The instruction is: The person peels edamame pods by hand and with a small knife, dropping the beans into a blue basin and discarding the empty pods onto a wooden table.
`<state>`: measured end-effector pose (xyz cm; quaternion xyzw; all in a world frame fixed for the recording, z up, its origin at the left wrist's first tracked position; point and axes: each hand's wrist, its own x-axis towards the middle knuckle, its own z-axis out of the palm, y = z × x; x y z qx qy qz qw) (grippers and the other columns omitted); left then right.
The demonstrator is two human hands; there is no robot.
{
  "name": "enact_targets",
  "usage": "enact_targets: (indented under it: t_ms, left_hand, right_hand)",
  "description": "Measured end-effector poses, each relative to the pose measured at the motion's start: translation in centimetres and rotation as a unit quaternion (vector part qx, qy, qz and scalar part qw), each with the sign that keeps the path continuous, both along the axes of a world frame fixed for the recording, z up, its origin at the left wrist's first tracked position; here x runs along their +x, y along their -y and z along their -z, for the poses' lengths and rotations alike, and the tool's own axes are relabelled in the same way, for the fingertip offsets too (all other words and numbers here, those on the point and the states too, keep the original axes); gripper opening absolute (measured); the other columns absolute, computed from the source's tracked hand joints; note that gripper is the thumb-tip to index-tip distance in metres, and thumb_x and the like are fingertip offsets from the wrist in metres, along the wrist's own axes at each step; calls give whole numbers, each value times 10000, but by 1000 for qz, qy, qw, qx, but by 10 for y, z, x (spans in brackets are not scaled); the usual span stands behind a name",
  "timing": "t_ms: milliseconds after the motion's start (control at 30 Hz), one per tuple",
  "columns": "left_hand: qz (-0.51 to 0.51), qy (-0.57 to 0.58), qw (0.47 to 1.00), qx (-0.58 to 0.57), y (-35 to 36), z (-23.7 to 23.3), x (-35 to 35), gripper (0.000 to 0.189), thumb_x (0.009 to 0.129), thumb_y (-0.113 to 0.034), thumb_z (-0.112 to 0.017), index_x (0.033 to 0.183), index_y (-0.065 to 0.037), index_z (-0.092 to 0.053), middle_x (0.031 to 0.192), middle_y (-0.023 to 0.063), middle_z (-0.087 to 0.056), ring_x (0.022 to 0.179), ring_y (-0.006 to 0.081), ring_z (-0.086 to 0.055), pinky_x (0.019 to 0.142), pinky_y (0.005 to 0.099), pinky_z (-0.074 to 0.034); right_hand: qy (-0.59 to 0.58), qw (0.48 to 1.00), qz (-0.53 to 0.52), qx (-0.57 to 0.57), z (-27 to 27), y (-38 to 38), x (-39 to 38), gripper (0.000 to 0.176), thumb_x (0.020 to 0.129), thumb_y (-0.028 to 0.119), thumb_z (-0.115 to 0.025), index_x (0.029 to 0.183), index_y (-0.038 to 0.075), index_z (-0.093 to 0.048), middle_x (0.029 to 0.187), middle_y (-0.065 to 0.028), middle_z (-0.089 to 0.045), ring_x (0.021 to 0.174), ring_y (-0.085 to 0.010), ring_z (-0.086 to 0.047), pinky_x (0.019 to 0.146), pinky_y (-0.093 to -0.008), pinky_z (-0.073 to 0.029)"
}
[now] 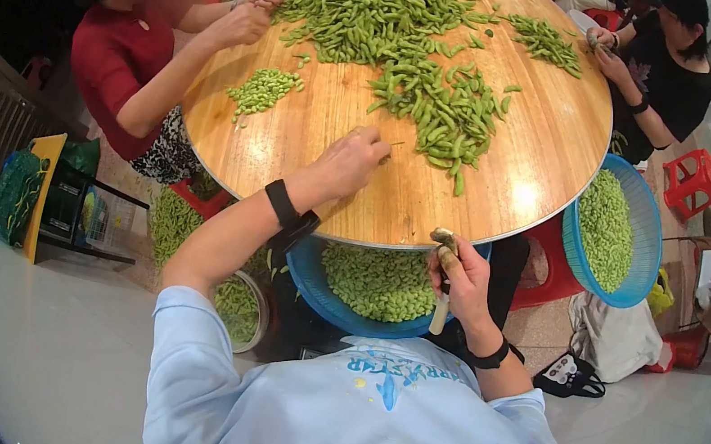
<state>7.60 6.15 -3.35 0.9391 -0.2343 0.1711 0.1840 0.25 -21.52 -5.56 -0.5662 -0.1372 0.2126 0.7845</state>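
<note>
Left hand point(353, 164) curls over round table point(317, 108), pinch unclear; right hand point(467, 285) grips slim pale tool point(438, 317) at table's rim, soybean basket point(312, 292) beneath, likely for easy reach.

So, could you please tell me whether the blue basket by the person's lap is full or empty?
Well filled: shelled green beans cover the visible inside of the blue basket.

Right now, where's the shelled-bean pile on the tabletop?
In the head view, the shelled-bean pile lies on the left side of the table, just nearer you than the hands of the person in red.
</note>
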Motion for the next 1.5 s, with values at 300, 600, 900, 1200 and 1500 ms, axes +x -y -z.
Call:
enact_targets:
  t_ms: [300,600,900,1200,1500]
  left_hand:
    - [-51,-184,964,184,-17,-42,-75,61,745,-32,-552,772,15,-581,753,206,-617,749,400,-628,634,479,-508]
    - [106,-191,970,105,42,-73,-70,150,726,11,-560,875,-7,-571,829,186,-588,777,386,-600,668,455,-497]
    - [150,10,988,48,99,-13,36,247,712,7,-594,957,-20,-598,1045,148,-551,977,344,-519,792,383,-470]
    - [53,-373,808,-452,75,-26,-25,180,912,-124,-574,1027,8,-612,817,26,-620,720,80,-550,640,241,-458]
    - [43,-408,753,-514,65,-19,-64,132,950,-123,-553,995,-3,-589,785,-16,-572,694,38,-532,604,190,-442]
  right_hand:
    - [-7,999,45,7,4,16,10,254,977,102,-442,1177,-24,-538,765,-50,-541,534,-74,-476,437,-204,-387]
    - [-41,997,46,39,3,11,6,261,989,163,-449,1176,7,-543,754,-38,-542,530,-67,-467,445,-204,-378]
    - [-50,995,63,64,9,21,6,306,1006,201,-429,1225,5,-515,765,-44,-537,534,-77,-467,454,-204,-389]
    - [-33,992,70,99,-10,-5,15,368,1005,178,-422,1341,30,-438,801,-55,-544,571,-88,-491,459,-207,-406]
    - [-84,987,-55,122,-17,-23,13,419,985,129,-428,1392,43,-379,795,-78,-526,576,-115,-472,465,-224,-408]
